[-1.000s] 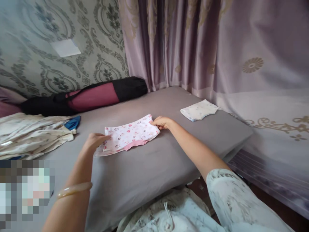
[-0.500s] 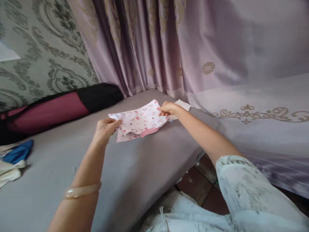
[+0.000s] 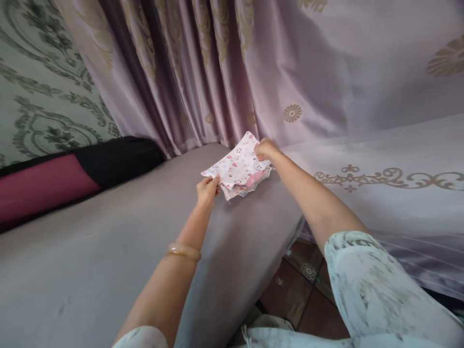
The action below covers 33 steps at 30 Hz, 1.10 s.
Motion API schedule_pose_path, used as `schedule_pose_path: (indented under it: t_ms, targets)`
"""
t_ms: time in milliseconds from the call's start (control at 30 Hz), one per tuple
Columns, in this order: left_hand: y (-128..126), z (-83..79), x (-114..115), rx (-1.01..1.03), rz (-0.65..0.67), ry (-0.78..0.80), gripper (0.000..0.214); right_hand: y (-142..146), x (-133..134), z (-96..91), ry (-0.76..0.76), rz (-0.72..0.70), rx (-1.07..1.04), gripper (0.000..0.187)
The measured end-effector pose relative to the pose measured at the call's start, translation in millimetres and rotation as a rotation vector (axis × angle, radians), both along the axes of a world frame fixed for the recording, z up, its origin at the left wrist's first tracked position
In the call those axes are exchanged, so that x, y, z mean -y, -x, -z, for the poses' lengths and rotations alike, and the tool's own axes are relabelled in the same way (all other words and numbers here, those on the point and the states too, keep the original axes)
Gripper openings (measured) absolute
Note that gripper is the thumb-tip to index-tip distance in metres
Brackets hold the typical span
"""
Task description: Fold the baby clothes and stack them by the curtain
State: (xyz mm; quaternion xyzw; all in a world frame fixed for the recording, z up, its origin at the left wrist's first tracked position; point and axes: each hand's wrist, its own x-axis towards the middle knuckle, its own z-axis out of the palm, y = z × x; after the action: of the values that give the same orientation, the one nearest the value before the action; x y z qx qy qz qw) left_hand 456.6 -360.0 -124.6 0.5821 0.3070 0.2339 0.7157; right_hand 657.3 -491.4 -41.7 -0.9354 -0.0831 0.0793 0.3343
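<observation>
A white pair of children's underpants [image 3: 237,162] with a small pink and red print and pink trim is stretched between my two hands. My left hand [image 3: 208,188] pinches its near left corner, thumb on top. At the opposite side, my right hand [image 3: 264,150] grips the right edge with curled fingers. Beneath the underpants, pale folded cloth [image 3: 263,178] peeks out near the far corner of the bed; most of it is covered. Whether the underpants rest fully on that cloth, I cannot tell.
A grey sheet covers the bed [image 3: 108,251]. Along the wall lies a long black and maroon bag [image 3: 47,186]. A lilac curtain [image 3: 203,96] hangs behind the bed and to the right. Dark floor tiles [image 3: 290,285] show past the bed's edge.
Both hands have carried the underpants away from me, over the pale cloth at the bed's far corner. My view has turned right, and the blue and cream clothes at left have left it.
</observation>
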Motion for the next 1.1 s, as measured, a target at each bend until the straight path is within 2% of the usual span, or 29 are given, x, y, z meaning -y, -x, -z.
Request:
schedule_pose_path:
  t_ms: [100, 200, 433, 567, 733, 867, 1033, 1100]
  targets:
    - [-21.2, 13.6, 13.2, 0.005, -0.006, 0.066, 0.017, -17.0, 3.2, 7.0, 0.150, 0.018, 0.048, 0.026]
    - [-35.0, 26.2, 23.1, 0.007, -0.001, 0.111, 0.018, -30.2, 5.4, 13.3, 0.233, 0.027, 0.041, 0.022]
    - [-43.7, 41.6, 31.0, 0.002, 0.009, 0.121, 0.026, -44.2, 7.0, 18.9, 0.287, 0.050, -0.047, 0.018]
    - [-43.9, 58.0, 30.1, 0.014, 0.038, 0.030, 0.031, -45.9, 4.9, 28.0, 0.282, 0.067, -0.063, 0.021]
    - [-43.0, 77.4, 29.7, 0.010, 0.030, -0.164, 0.034, -47.5, 3.9, 47.6, 0.311, 0.058, 0.015, 0.022]
    - [-38.6, 80.1, 30.9, -0.048, 0.030, -0.293, 0.033, -45.9, 5.3, 63.0, 0.342, 0.086, 0.099, 0.029]
    - [-31.1, 78.9, 34.4, -0.015, -0.005, -0.402, 0.050, -42.8, 6.8, 75.1, 0.386, 0.087, 0.134, 0.035]
    - [-30.1, 79.0, 35.4, -0.007, 0.004, -0.463, 0.046, -41.8, 6.1, 78.9, 0.384, 0.089, 0.141, 0.040]
